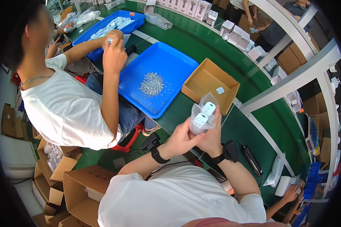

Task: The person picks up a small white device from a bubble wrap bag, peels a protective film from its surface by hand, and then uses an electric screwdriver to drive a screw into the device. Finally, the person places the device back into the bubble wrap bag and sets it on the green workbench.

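Note:
In front of me, over the near edge of the green table, I hold a clear plastic bag (196, 128) between both hands. Two white plastic pieces (208, 109), rounded and each with a small dark slot, show at its top. My left hand (181, 139) closes on the bag from the left, thumb across its lower front. My right hand (213, 138) grips it from the right and behind, so part of those fingers is hidden. Just beyond is an open cardboard box (228, 85) with one small white piece (220, 90) in it.
A blue tray (178, 56) with a pile of small metal screws (151, 85) lies left of the box. A black electric screwdriver (252, 160) lies on my right. A co-worker (64, 102) sits at left, near a blue bin (134, 22). White metal framing (288, 87) crosses the right side.

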Action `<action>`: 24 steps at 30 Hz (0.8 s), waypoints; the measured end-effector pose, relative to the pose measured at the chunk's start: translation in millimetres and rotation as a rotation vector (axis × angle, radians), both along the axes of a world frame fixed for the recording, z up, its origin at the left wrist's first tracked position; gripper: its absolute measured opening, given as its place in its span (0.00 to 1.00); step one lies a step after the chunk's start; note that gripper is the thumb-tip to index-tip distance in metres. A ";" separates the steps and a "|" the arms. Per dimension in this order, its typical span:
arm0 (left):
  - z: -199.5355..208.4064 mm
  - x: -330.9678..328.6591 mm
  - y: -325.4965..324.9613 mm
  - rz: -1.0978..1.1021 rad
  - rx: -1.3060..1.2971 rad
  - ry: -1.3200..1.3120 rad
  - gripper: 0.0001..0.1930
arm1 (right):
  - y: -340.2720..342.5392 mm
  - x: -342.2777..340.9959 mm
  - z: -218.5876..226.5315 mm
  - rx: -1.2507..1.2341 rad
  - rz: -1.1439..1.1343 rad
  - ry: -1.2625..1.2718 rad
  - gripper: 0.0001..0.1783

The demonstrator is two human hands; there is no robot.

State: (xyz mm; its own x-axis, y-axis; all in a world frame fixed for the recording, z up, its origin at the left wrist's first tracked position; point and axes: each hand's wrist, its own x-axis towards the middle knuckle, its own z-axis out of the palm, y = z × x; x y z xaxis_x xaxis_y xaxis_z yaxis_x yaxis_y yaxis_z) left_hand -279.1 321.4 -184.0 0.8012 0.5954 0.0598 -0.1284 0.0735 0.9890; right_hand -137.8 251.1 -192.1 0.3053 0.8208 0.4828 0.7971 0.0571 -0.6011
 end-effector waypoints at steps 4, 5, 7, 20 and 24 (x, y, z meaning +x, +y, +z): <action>12.1 -5.6 -1.8 0.002 0.113 -0.115 0.33 | 2.5 -1.1 10.6 0.069 0.065 0.062 0.65; 17.1 -6.3 -2.0 0.027 0.163 -0.149 0.33 | 4.0 -2.4 19.4 0.047 0.074 0.139 0.62; 23.9 -5.5 -0.1 0.052 0.207 -0.183 0.34 | 8.8 -3.1 41.6 0.011 0.083 0.251 0.59; -38.0 16.8 32.6 0.408 0.475 -0.068 0.26 | 120.5 53.7 172.9 -0.190 0.112 0.197 0.43; -23.9 28.1 33.5 0.485 0.881 0.079 0.25 | 179.1 74.1 151.6 -0.146 0.052 -0.158 0.48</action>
State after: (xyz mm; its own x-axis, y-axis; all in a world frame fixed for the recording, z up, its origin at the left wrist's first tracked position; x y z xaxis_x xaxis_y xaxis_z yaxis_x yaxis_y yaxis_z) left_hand -251.0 354.9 -207.9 0.5044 0.6276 0.5930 0.1175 -0.7303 0.6729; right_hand -63.7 430.2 -40.5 0.1908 0.8980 0.3964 0.8805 0.0219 -0.4736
